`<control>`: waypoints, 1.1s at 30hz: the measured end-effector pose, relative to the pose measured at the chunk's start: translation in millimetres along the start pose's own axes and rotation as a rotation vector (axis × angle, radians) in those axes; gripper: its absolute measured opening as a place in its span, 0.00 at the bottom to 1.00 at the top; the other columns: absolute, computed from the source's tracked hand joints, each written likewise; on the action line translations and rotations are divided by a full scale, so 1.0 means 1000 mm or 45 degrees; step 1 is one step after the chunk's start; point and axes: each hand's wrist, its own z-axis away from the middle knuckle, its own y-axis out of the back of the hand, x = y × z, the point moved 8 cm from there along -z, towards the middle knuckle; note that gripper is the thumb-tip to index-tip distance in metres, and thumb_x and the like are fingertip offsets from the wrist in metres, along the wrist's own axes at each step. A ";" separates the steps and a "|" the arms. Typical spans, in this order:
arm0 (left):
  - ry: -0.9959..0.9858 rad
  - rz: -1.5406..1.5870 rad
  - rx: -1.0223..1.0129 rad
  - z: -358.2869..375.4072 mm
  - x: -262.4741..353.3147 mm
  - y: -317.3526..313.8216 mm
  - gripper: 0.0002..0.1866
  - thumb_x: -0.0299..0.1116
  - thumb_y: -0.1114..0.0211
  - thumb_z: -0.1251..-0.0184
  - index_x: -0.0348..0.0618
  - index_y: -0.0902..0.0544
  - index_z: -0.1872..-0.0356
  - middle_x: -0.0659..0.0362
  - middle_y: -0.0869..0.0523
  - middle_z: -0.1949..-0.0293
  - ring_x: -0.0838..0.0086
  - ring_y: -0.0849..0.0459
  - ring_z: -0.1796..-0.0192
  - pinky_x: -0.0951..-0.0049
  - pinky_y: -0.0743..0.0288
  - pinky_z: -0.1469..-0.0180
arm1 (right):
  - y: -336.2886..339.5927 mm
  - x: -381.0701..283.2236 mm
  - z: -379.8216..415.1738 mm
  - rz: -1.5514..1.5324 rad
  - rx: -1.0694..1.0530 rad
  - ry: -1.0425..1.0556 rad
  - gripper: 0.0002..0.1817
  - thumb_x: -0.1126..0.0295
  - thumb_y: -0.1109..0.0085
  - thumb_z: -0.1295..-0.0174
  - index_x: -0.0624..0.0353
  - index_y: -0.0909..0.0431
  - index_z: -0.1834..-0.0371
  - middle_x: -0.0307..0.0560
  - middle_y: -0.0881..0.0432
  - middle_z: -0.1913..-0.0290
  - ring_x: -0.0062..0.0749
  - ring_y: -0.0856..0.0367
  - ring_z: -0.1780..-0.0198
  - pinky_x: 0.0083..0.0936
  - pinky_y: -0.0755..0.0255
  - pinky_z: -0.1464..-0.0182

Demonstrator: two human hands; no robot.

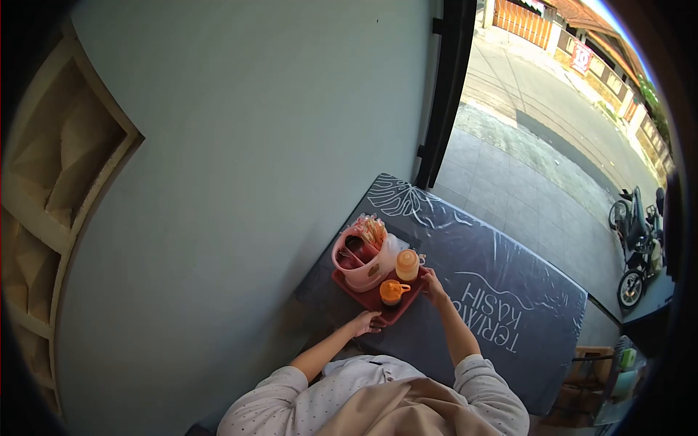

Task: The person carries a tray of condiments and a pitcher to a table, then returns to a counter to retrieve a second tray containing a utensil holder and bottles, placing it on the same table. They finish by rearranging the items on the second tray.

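A red tray lies on the dark table near the wall. My left hand is closed at its near edge, fingers against the rim. On the right side, my right hand grips the tray's edge. The tray carries a pink round caddy with dark red compartments and a bundle of wrapped sticks or packets. In front of the caddy stands an orange-lidded sauce jar. A squeeze bottle with a pale cap and orange contents stands close to my right hand. Beside the caddy is a whitish container, partly hidden.
The table has a plastic-covered dark cloth with white lettering and leaf drawings. A grey-blue wall rises along the left. Past the dark door frame are a tiled floor, a street and a parked motorcycle. A wooden chair stands at lower right.
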 end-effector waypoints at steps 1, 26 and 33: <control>-0.003 -0.071 0.023 -0.005 0.011 0.001 0.10 0.40 0.47 0.40 0.46 0.28 0.65 0.61 0.23 0.71 0.72 0.23 0.65 0.67 0.27 0.62 | -0.003 -0.010 -0.008 -0.078 0.045 0.063 0.18 0.66 0.57 0.52 0.43 0.38 0.55 0.34 0.29 0.61 0.23 0.30 0.62 0.31 0.36 0.57; -0.165 0.030 0.531 -0.074 0.105 0.030 0.10 0.31 0.47 0.39 0.32 0.29 0.72 0.54 0.22 0.79 0.72 0.23 0.81 0.75 0.22 0.79 | -0.011 -0.067 -0.089 -0.435 0.317 0.227 0.35 0.72 0.51 0.50 0.52 0.54 0.37 0.41 0.33 0.52 0.30 0.34 0.52 0.34 0.43 0.48; -0.247 -0.202 0.604 -0.064 0.112 0.032 0.14 0.38 0.44 0.41 0.34 0.28 0.66 0.53 0.21 0.76 0.74 0.24 0.84 0.75 0.24 0.82 | -0.060 -0.208 0.025 0.653 1.074 1.329 0.22 0.75 0.50 0.57 0.56 0.32 0.53 0.48 0.33 0.56 0.39 0.34 0.53 0.30 0.38 0.52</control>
